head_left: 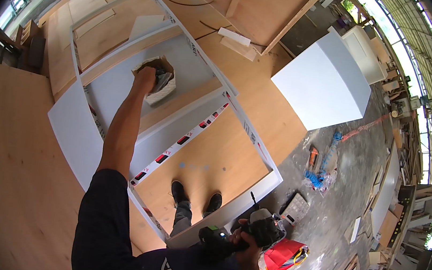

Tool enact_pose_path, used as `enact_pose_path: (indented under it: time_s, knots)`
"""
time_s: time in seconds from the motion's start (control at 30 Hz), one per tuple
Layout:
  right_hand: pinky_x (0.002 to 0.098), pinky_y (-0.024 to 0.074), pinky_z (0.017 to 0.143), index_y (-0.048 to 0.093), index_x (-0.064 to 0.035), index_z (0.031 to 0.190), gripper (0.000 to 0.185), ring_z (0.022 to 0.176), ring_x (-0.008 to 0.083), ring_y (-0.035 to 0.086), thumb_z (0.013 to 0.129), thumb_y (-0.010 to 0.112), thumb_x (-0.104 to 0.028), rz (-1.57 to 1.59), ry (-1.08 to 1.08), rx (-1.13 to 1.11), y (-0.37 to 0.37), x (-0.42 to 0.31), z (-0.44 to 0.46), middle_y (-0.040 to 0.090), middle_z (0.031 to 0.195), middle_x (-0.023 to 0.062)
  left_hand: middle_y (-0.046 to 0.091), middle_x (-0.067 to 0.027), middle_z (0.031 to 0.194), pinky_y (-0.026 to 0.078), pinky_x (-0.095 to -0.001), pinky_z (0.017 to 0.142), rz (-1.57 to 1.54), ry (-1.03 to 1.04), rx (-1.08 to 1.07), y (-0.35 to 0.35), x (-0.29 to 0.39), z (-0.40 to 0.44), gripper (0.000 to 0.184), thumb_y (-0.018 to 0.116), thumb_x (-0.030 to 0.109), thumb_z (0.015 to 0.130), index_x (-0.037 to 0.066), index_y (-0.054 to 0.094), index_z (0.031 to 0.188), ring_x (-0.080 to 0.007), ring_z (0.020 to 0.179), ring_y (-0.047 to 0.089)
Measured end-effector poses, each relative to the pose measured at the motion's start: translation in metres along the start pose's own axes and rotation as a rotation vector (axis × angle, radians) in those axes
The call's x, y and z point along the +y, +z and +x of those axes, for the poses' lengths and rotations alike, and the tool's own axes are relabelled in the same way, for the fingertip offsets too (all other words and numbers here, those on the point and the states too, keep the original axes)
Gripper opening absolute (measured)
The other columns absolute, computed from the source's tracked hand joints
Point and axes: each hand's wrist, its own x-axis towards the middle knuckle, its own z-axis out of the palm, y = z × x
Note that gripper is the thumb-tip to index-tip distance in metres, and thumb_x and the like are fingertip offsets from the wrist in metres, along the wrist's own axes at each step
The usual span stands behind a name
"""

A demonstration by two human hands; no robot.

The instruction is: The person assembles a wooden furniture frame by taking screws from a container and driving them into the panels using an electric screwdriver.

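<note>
My left hand (146, 79) reaches into an open pale box or bag (164, 94) that sits on a grey panel inside the white cabinet frame (162, 155). Its fingers are hidden among dark contents I cannot make out. Low in the view, close to my body, my right hand (249, 248) is closed around a black cordless drill (264, 231). A thin dark bit seems to point up from the drill, and a small green light shows near its battery end.
My shoes (179, 191) stand inside the frame's near bay. A white panel box (322, 80) is at the right. On the concrete floor lie an orange tool (313, 155), a coiled blue hose (316, 178) and a red bag (283, 256). A wooden carcass (269, 12) stands at the back.
</note>
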Motion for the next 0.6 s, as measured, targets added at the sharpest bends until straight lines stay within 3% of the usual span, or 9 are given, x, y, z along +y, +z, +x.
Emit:
enact_pose_path:
  time_s: [0.17, 0.3, 0.5, 0.57, 0.6]
  knots:
    - [0.0358, 0.0423, 0.068, 0.049, 0.0004, 0.117, 0.046, 0.066, 0.0178, 0.050, 0.075, 0.059, -0.014, 0.002, 0.025, -0.009, 0.002, 0.005, -0.003, 0.050, 0.070, 0.0063, 0.064, -0.0243, 0.096, 0.051, -0.0457, 0.080, -0.007, -0.025, -0.085, -0.024, 0.014, -0.010, 0.017, 0.055, 0.002, 0.079, -0.001, 0.067, 0.091, -0.0396, 0.095, 0.062]
    - [0.0362, 0.0433, 0.069, 0.050, 0.0011, 0.116, 0.045, 0.065, 0.0180, 0.050, 0.074, 0.059, -0.012, -0.023, 0.070, -0.027, 0.003, 0.012, 0.001, 0.051, 0.072, 0.0079, 0.063, -0.0244, 0.100, 0.051, -0.0469, 0.081, 0.019, -0.057, -0.036, -0.016, 0.016, -0.004, 0.016, 0.054, 0.003, 0.081, -0.001, 0.066, 0.090, -0.0403, 0.096, 0.062]
    - [0.0358, 0.0435, 0.069, 0.050, 0.0013, 0.116, 0.045, 0.065, 0.0179, 0.050, 0.074, 0.058, -0.011, -0.246, -0.042, -0.045, 0.014, 0.013, -0.009, 0.051, 0.072, 0.0085, 0.063, -0.0235, 0.103, 0.052, -0.0465, 0.079, -0.094, -0.091, -0.004, -0.010, 0.010, -0.008, 0.017, 0.055, 0.003, 0.081, 0.000, 0.067, 0.092, -0.0389, 0.094, 0.062]
    - [0.0342, 0.0445, 0.067, 0.050, 0.0029, 0.114, 0.042, 0.065, 0.0178, 0.051, 0.075, 0.056, -0.009, -0.185, -0.029, -0.027, 0.020, 0.011, -0.012, 0.051, 0.072, 0.0084, 0.065, -0.0208, 0.098, 0.052, -0.0440, 0.079, -0.105, 0.102, 0.315, -0.029, 0.014, -0.025, 0.020, 0.058, 0.004, 0.080, 0.000, 0.067, 0.098, -0.0368, 0.093, 0.063]
    - [0.0327, 0.0454, 0.065, 0.050, 0.0044, 0.113, 0.038, 0.065, 0.0176, 0.052, 0.076, 0.054, -0.007, -0.107, -0.006, -0.010, 0.025, 0.009, -0.011, 0.052, 0.071, 0.0083, 0.065, -0.0208, 0.098, 0.052, -0.0440, 0.079, -0.099, 0.098, 0.312, -0.039, 0.015, -0.026, 0.020, 0.058, 0.004, 0.080, 0.000, 0.067, 0.098, -0.0368, 0.093, 0.063]
